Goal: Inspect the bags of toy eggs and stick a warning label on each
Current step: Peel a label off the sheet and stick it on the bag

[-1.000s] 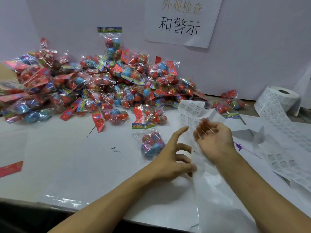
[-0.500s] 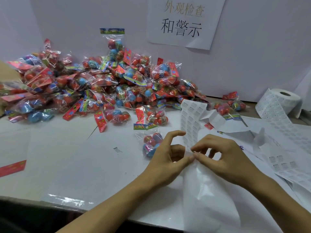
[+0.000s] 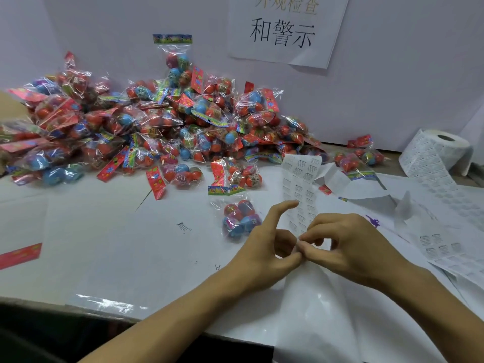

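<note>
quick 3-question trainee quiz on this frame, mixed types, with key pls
1. True or false: the left hand holds a bag of eggs.
2. The single bag nearest the hands lies: A) left of the label strip, B) on the label roll, C) on top of the pile.
3. Both hands pinch the ____ strip.

Key: 1 false; 2 A; 3 label. The right hand meets the left at the strip's lower end.

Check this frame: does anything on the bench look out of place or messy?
Mostly label mess: spent backing paper trails crumpled off the table's near edge, and a loose red header card lies alone at the left, apart from the bag pile.
</note>
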`<state>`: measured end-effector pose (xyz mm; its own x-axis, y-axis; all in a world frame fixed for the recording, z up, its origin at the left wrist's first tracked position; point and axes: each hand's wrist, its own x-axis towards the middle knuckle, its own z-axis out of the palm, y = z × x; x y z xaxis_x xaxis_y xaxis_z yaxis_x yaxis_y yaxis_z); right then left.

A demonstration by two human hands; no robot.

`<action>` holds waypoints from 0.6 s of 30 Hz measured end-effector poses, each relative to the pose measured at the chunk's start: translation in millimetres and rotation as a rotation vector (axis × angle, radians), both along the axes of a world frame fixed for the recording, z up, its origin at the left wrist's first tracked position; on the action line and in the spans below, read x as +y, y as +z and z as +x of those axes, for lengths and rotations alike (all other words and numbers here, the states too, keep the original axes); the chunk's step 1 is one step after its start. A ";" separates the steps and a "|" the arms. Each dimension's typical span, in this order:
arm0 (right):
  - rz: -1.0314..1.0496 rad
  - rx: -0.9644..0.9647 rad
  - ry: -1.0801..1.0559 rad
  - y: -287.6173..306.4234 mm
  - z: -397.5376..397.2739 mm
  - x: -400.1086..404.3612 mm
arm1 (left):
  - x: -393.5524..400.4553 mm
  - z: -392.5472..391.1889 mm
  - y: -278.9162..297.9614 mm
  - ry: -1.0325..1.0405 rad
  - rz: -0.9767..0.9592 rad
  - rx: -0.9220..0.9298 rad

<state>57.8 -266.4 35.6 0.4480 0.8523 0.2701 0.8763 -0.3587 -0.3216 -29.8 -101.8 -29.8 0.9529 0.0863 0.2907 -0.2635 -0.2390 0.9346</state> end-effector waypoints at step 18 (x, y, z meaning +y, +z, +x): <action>0.570 -0.174 -0.256 -1.7 14.7 31.3 | 7.5 3.0 11.6 0.262 -0.038 -0.074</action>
<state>72.5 -235.1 33.8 0.5265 0.4256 0.7359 0.8424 -0.3780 -0.3840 -26.9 -94.3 -18.2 0.8727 0.3396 0.3508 -0.2654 -0.2731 0.9247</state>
